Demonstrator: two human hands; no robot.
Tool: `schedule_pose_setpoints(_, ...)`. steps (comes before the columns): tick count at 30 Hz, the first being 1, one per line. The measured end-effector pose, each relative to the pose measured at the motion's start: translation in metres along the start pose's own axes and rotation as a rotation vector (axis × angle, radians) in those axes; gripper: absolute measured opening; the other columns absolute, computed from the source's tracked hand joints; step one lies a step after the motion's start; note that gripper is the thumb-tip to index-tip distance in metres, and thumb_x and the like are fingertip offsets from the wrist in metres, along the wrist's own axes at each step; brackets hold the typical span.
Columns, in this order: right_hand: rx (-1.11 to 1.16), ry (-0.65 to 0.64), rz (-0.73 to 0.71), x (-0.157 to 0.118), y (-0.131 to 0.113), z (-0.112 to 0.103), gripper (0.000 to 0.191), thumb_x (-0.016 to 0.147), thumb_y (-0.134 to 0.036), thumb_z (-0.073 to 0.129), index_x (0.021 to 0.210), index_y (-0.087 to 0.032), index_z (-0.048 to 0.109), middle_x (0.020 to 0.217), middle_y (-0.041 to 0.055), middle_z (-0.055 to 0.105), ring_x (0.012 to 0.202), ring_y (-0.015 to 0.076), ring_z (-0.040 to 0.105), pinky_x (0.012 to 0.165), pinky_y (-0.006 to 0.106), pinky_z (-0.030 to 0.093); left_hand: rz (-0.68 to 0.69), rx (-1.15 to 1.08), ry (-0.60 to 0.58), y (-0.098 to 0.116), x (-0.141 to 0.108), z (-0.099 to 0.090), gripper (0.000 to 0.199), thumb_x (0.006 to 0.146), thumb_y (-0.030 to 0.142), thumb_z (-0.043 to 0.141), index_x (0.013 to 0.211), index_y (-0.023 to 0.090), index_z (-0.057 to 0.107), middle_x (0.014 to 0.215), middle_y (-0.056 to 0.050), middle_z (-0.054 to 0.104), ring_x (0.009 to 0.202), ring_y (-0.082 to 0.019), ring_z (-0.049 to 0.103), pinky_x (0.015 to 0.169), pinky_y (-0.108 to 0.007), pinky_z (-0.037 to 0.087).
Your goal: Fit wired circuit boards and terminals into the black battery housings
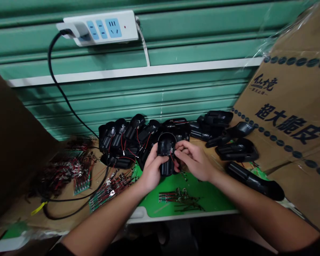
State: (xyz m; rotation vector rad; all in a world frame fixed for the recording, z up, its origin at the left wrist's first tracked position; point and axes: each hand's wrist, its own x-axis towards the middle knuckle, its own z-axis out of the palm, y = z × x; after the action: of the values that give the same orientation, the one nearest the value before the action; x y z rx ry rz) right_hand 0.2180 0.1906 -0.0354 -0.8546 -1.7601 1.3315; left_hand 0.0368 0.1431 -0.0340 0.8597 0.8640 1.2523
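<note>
We clasp a glossy black moulded-plastic battery holder [165,156], its ribbed, rounded body trailing thin red wire, just above a green cutting mat [200,199]. Our left hand [150,172] curls closed around its lower side, while our right hand [193,160] clamps its upper side, fingers pressed together on the smooth plastic. Just beyond our hands, a heap of matching black holders [122,142] lies tangled in red leads. Loose wired connectors [176,201] sit on the mat below our grip, wired green circuit boards [81,185] lie to our left, and a printed cardboard carton [290,121] leans to our right.
</note>
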Motion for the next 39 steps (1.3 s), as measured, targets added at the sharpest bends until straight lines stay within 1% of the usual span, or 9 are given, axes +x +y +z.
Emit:
schedule_pose_setpoints(6, 0.103, -0.124, 0.039, 0.0, 0.0, 0.001, 0.043, 0.104, -0.054, 0.068, 0.105, -0.012, 0.06, 0.08, 0.003, 0.066, 0.066, 0.013, 0.07, 0.062, 0.021, 0.054, 0.005, 0.029, -0.01, -0.007, 0.004, -0.001, 0.07, 0.086, 0.057, 0.082, 0.133, 0.02, 0.046, 0.078, 0.001, 0.071, 0.058, -0.015, 0.069, 0.057, -0.024, 0.054)
schedule_pose_setpoints(12, 0.216, -0.131, 0.147, 0.004, 0.001, 0.001, 0.057, 0.094, -0.068, 0.073, 0.101, -0.014, 0.056, 0.072, 0.0016, 0.064, 0.059, 0.0144, 0.067, 0.052, 0.02, 0.046, 0.016, 0.06, -0.054, -0.008, 0.004, 0.0, 0.071, 0.088, 0.053, 0.083, 0.139, 0.019, 0.048, 0.085, 0.0, 0.073, 0.061, -0.014, 0.069, 0.058, -0.025, 0.057)
schedule_pose_setpoints(16, 0.177, -0.031, 0.19, 0.008, -0.001, -0.002, 0.061, 0.085, -0.071, 0.079, 0.091, -0.015, 0.055, 0.064, 0.0011, 0.06, 0.051, 0.0142, 0.062, 0.047, 0.021, 0.047, 0.098, 0.173, -0.058, -0.004, 0.001, -0.001, 0.072, 0.087, 0.052, 0.087, 0.14, 0.016, 0.055, 0.116, -0.009, 0.077, 0.088, -0.013, 0.074, 0.081, -0.027, 0.064)
schedule_pose_setpoints(18, 0.185, 0.039, 0.207, 0.01, -0.002, -0.005, 0.064, 0.081, -0.073, 0.081, 0.087, -0.015, 0.055, 0.062, 0.0001, 0.058, 0.046, 0.0138, 0.059, 0.045, 0.022, 0.047, 0.155, 0.225, -0.045, -0.003, 0.002, -0.004, 0.074, 0.085, 0.048, 0.089, 0.143, 0.016, 0.056, 0.122, -0.01, 0.075, 0.097, -0.012, 0.072, 0.089, -0.025, 0.064)
schedule_pose_setpoints(25, 0.297, 0.347, 0.162, 0.024, -0.003, -0.02, 0.081, 0.061, -0.084, 0.092, 0.077, -0.014, 0.054, 0.061, 0.0, 0.055, 0.044, 0.0124, 0.056, 0.042, 0.023, 0.046, 0.402, 0.521, 0.114, 0.0, 0.008, -0.016, 0.05, 0.092, 0.042, 0.081, 0.13, 0.01, 0.07, 0.116, -0.011, 0.071, 0.091, -0.01, 0.068, 0.082, -0.023, 0.061)
schedule_pose_setpoints(29, 0.349, 0.489, 0.164, 0.037, -0.003, -0.033, 0.086, 0.041, -0.081, 0.099, 0.076, -0.014, 0.058, 0.065, 0.0002, 0.057, 0.043, 0.0108, 0.052, 0.041, 0.028, 0.05, 0.545, 0.692, 0.014, 0.008, 0.001, -0.013, 0.025, 0.099, 0.034, 0.073, 0.11, 0.012, 0.077, 0.1, -0.008, 0.074, 0.085, -0.008, 0.068, 0.079, -0.019, 0.057)
schedule_pose_setpoints(31, 0.35, 0.509, 0.183, 0.044, -0.005, -0.038, 0.078, 0.05, -0.073, 0.1, 0.077, -0.013, 0.059, 0.068, 0.0004, 0.058, 0.044, 0.0097, 0.052, 0.041, 0.027, 0.049, 0.62, 0.786, -0.065, 0.01, -0.003, -0.011, 0.018, 0.101, 0.029, 0.069, 0.1, 0.013, 0.078, 0.088, -0.004, 0.073, 0.077, -0.005, 0.064, 0.073, -0.016, 0.052)
schedule_pose_setpoints(35, 0.163, 0.473, 0.285, 0.065, -0.011, -0.042, 0.038, 0.101, -0.043, 0.068, 0.082, -0.012, 0.056, 0.07, 0.001, 0.058, 0.044, 0.0074, 0.05, 0.043, 0.023, 0.047, 0.796, 0.956, -0.16, 0.002, -0.006, -0.013, 0.014, 0.102, 0.019, 0.063, 0.095, 0.014, 0.074, 0.081, -0.001, 0.07, 0.071, -0.004, 0.057, 0.067, -0.016, 0.044)
schedule_pose_setpoints(39, -0.034, 0.405, 0.326, 0.103, -0.018, -0.043, 0.041, 0.11, -0.034, 0.06, 0.077, -0.011, 0.056, 0.062, 0.001, 0.054, 0.04, 0.0062, 0.042, 0.04, 0.022, 0.038, 0.879, 1.05, -0.248, -0.012, -0.003, -0.019, 0.009, 0.099, 0.016, 0.062, 0.097, 0.014, 0.071, 0.085, -0.002, 0.071, 0.078, -0.007, 0.062, 0.074, -0.019, 0.047)
